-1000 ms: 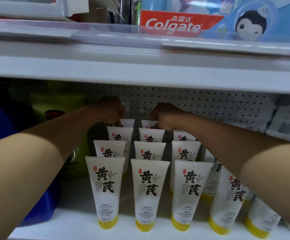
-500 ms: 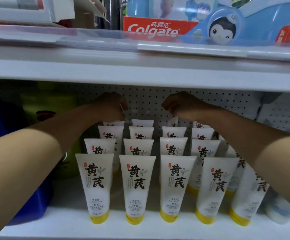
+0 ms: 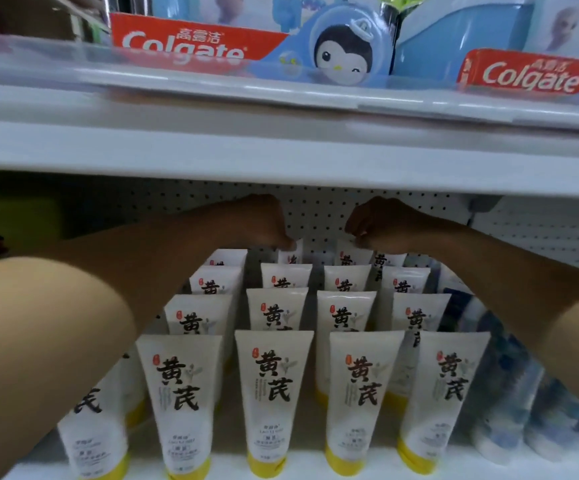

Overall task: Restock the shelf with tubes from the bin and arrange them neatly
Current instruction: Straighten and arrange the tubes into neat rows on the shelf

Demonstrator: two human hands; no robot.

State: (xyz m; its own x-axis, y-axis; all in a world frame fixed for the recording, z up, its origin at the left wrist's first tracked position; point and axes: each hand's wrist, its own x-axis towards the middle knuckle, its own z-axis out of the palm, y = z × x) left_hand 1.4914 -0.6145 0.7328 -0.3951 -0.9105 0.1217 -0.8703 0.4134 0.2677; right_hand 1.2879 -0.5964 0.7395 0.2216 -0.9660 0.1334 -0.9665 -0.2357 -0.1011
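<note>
at shelf back | left hand [image 3: 264, 223], right hand [image 3: 381, 225]: fingers pinch flat crimped tops of glossy white tubes [image 3: 290, 252]

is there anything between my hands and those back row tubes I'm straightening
Nothing visible does. The left hand already grips the top of one back-row tube, and the right hand grips the top of the neighbouring tube. Both forearms pass above the front rows and under the upper shelf.
</note>
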